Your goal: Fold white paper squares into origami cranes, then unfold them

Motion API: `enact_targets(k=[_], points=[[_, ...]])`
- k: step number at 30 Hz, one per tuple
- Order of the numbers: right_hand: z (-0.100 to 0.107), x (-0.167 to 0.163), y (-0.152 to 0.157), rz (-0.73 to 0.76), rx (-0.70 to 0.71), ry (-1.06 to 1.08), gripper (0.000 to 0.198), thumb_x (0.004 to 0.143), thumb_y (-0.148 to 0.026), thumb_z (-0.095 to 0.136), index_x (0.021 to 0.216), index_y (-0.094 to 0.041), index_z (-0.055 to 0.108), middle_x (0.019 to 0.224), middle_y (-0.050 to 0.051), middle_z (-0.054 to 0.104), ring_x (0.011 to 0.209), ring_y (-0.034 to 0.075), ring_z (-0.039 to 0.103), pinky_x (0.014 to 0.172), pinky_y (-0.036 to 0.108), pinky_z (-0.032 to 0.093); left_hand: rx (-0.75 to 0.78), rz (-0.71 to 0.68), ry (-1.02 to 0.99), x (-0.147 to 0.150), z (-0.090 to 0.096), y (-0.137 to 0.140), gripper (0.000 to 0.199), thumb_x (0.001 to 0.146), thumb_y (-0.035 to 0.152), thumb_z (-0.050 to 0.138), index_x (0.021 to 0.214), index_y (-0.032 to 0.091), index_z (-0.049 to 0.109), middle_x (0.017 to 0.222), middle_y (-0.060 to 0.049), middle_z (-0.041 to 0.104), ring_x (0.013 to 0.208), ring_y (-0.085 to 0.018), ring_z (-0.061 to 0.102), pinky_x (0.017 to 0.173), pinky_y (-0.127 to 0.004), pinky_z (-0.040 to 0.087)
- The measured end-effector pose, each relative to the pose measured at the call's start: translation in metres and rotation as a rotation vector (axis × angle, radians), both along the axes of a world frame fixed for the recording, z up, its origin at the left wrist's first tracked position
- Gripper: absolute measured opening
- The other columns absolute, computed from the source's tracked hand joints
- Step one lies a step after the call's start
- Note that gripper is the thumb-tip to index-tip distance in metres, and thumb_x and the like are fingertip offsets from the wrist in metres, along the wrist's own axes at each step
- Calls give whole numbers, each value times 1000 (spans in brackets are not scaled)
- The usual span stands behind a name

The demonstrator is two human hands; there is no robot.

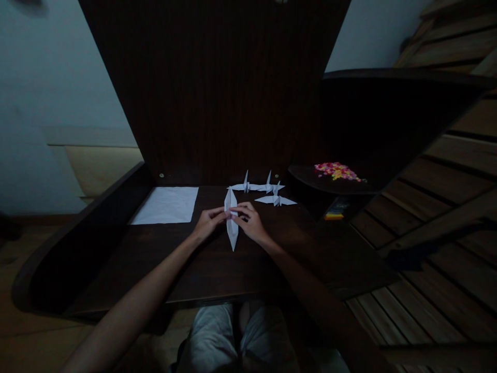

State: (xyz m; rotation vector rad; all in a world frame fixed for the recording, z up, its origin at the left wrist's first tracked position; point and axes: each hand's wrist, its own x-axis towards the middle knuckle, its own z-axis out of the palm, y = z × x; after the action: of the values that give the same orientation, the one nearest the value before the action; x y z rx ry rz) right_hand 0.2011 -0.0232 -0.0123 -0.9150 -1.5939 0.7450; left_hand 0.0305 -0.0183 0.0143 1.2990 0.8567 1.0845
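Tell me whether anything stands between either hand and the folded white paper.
Nothing visible does: the left hand and right hand both touch the folded white paper directly. The paper cranes stand beyond the hands, and the flat sheet lies to the left.

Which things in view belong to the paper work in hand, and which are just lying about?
Likely part of it:
folded white paper, held in left hand and right hand
flat white paper
three folded paper birds

Apparently lying about:
colourful small pieces on the shelf
orange item below, unidentifiable
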Motion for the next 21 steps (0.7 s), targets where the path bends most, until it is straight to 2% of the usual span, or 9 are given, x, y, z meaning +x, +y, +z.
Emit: enact_targets(k=[3,8,13,16,21], points=[[-1,-1,1,9,-29,52,23,77,-33,66,98,-26,72,102,4,48,91,15,54,70,25,49,12,16,45,-1,-3,2,44,63,40,77,98,13,73,92,-8,74,90,-25,65,83,-36,49],[-1,-1,3,30,-79,162,25,73,-33,69,96,-25,73,102,4,53,88,14,55,71,25,50,-26,21,-8,0,-5,4,46,64,40,76,99,12,70,89,-8,74,85,-24,66,81,-36,49],[1,-2,4,45,-132,214,28,70,-31,71,97,-23,72,97,4,62,82,13,57,75,26,51,-39,107,-41,3,-1,2,58,61,38,78,109,17,54,74,-1,71,71,-18,66,68,-30,50],[0,-3,4,46,-161,237,29,68,-31,73,96,-22,72,97,4,65,73,11,58,72,27,51,-23,125,-17,3,0,1,49,59,39,78,94,19,51,63,4,66,62,-15,63,62,-26,47],[-1,-2,5,33,-148,263,29,66,-32,75,92,-21,73,95,4,66,71,11,60,68,25,51,59,126,96,3,1,1,31,61,40,76,71,16,59,60,2,64,63,-14,61,63,-25,46]])
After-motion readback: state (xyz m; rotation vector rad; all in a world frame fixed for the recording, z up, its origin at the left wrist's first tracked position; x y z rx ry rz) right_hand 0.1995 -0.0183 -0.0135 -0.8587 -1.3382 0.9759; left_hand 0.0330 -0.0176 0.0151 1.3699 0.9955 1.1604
